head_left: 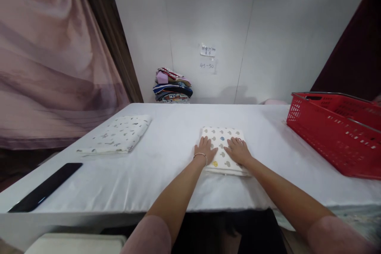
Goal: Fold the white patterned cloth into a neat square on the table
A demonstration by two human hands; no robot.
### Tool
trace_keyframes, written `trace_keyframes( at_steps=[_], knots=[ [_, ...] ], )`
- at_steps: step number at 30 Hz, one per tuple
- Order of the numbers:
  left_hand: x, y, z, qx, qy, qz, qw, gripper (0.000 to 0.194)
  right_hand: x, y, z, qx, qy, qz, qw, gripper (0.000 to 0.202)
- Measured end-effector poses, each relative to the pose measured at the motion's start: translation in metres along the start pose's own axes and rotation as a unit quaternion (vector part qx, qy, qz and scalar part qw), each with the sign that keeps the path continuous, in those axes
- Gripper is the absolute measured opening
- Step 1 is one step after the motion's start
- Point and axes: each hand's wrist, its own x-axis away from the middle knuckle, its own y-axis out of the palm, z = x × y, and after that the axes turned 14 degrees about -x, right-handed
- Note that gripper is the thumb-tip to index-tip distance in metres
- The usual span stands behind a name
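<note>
A folded white cloth [223,156] with grey mushroom prints and a few coloured ones lies on the white-covered table [166,135]. My left hand [205,151] rests palm down on the cloth's left part, fingers spread, with a bracelet at the wrist. On its right part my right hand [238,151] lies flat, fingers apart. Neither hand grips anything. Farther left on the table is another folded white cloth [123,133] with small dark prints, out of contact with my hands.
A red basket [336,131] stands at the right. A black flat object [47,186] lies at the left front edge. Folded fabrics [172,86] are stacked by the back wall, near paper notes [207,57]. A pink curtain [59,55] hangs at the left.
</note>
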Motion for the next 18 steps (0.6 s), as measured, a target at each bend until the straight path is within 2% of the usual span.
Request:
trace_keyframes(
  at_steps=[2, 7, 10, 13, 16, 18],
  knots=[
    [0.001, 0.002, 0.000, 0.001, 0.001, 0.003, 1.000, 0.066, -0.009, -0.008, -0.003, -0.017, 0.003, -0.026, 1.000, 0.048],
    [0.001, 0.001, 0.001, 0.008, -0.003, 0.007, 1.000, 0.067, -0.048, -0.019, -0.028, -0.053, -0.023, -0.037, 0.998, 0.051],
    [0.000, 0.004, 0.000, 0.017, -0.002, 0.016, 1.000, 0.068, -0.067, -0.009, -0.047, -0.075, -0.045, -0.044, 0.995, 0.053],
    [-0.003, 0.008, -0.001, 0.027, 0.000, 0.024, 0.999, 0.069, -0.073, 0.008, -0.059, -0.079, -0.055, -0.053, 0.994, 0.051],
    [-0.005, 0.011, -0.002, 0.034, -0.002, 0.021, 0.999, 0.068, -0.073, 0.017, -0.061, -0.076, -0.059, -0.067, 0.993, 0.048],
    [-0.006, 0.011, -0.002, 0.033, -0.004, 0.018, 0.999, 0.068, -0.074, 0.014, -0.057, -0.081, -0.077, -0.083, 0.990, 0.048]
  ],
)
